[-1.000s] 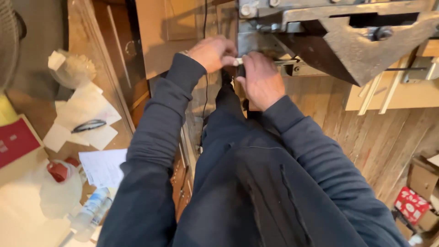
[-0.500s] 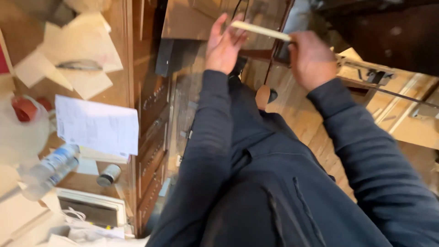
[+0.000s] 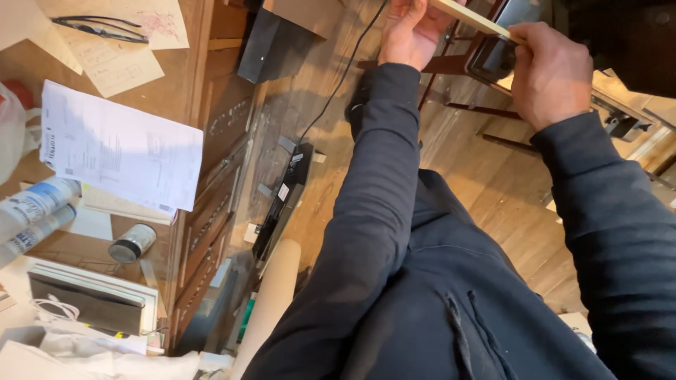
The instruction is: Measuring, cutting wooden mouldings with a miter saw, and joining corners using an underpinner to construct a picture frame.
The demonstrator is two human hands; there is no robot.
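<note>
Up at the top of my view, over the brown plank floor (image 3: 493, 190), I hold a thin, pale wooden strip (image 3: 470, 17) between both hands: my left hand (image 3: 412, 32) has its fingers curled shut around the strip's near end, and my right hand (image 3: 551, 74) has its fingers closed over the other end, just above a dark metal frame (image 3: 486, 60). Off to my left, the wooden surface (image 3: 201, 91) carries a white printed sheet of paper (image 3: 120, 148), clear plastic bottles (image 3: 35, 204), a small round tin (image 3: 132, 243) and black-rimmed glasses (image 3: 98, 27) on tan paper, while a black power strip (image 3: 282, 207) lies on the floor beside it.
</note>
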